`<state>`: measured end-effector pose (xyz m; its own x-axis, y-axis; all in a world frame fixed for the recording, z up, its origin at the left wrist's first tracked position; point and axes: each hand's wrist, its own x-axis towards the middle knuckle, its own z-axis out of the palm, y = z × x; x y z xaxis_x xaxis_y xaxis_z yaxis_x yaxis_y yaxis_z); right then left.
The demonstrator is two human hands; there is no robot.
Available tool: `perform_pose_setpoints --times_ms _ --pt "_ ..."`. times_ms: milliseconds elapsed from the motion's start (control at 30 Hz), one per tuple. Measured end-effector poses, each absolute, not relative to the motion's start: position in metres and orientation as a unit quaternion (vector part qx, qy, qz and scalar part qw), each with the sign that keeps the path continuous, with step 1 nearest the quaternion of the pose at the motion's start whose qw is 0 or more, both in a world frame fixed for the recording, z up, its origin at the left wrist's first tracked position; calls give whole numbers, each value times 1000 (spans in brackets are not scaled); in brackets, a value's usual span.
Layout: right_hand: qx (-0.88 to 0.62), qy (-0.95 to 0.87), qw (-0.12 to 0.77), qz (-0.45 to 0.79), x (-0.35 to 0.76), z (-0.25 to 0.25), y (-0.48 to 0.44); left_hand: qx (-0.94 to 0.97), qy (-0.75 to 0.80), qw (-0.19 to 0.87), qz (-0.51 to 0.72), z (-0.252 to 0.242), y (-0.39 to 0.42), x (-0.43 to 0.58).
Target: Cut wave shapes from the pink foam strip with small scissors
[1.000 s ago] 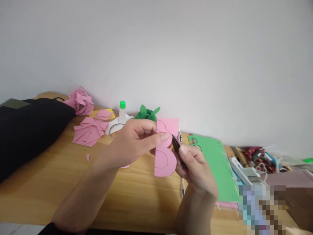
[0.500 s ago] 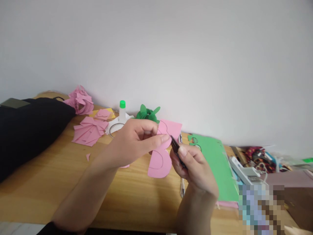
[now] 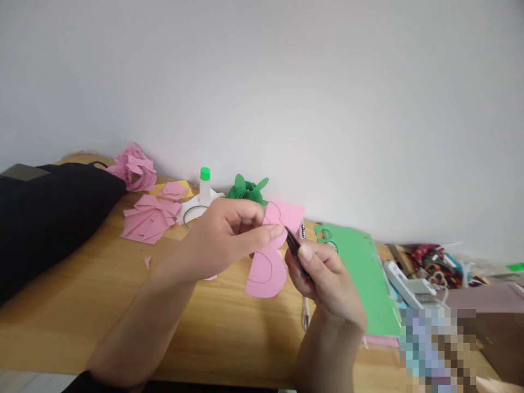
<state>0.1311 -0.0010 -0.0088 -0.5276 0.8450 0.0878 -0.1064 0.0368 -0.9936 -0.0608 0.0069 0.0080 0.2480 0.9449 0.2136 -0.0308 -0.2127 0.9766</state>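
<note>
left hand (image 3: pixel 229 234) pinching pink paper (image 3: pixel 268 262); right hand (image 3: pixel 323 273) gripping scissors (image 3: pixel 293 243)

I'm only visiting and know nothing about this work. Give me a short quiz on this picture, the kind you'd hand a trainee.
1. True or false: the left hand pinches the pink paper shape between thumb and fingers.
2. The cap of the glue bottle is: A red, B green, C blue.
3. What does the right hand grip against the edge of the pink paper shape?

Key
1. True.
2. B.
3. A dark tool, apparently small scissors.
</note>
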Motion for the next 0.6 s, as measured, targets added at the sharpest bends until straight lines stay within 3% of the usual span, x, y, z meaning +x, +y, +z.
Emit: perform_pose_setpoints --times_ms 600 --pt "-298 -615 354 638 133 -13 8 638 389 508 428 3 14 -64"
